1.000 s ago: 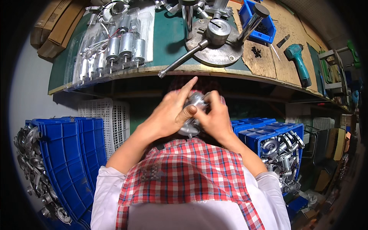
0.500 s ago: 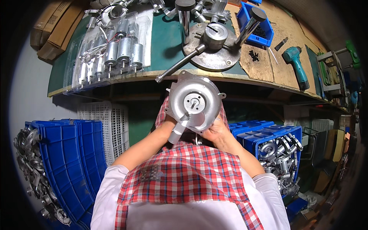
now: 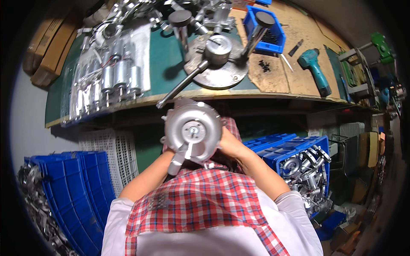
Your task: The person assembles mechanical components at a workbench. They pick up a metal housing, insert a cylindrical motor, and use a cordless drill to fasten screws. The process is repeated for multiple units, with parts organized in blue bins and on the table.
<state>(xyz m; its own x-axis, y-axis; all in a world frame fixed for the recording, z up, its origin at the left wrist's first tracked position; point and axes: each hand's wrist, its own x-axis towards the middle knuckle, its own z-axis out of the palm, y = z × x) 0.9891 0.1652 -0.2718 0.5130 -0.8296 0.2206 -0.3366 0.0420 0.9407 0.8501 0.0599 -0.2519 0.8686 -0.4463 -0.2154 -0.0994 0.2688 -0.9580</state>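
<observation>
A round silver metal blower housing [image 3: 175, 132], with a short outlet tube angled toward me at its lower left, is held up in front of my apron, just off the bench edge. At its centre is a small disc with a shaft end. My left hand [image 3: 169, 153] is behind its lower left rim, mostly hidden. On the other side, my right hand [image 3: 226, 142] grips the right rim, its fingers tucked behind the metal. Beyond the housing stands a round steel fixture [image 3: 218, 81] with two posts and a long handle [image 3: 181, 87] slanting toward it.
Several cylindrical motors [image 3: 121, 77] lie in clear plastic at the bench's left. A blue bin [image 3: 273, 47] of black screws and a teal power drill [image 3: 316, 72] are at right. Blue crates [image 3: 68, 183] stand below left, another crate [image 3: 294, 151] of metal parts below right.
The whole view has shifted, so the bench sits further left and lower. The housing, still between both hands, has come slightly nearer my body, and my right hand shows beside its right rim.
</observation>
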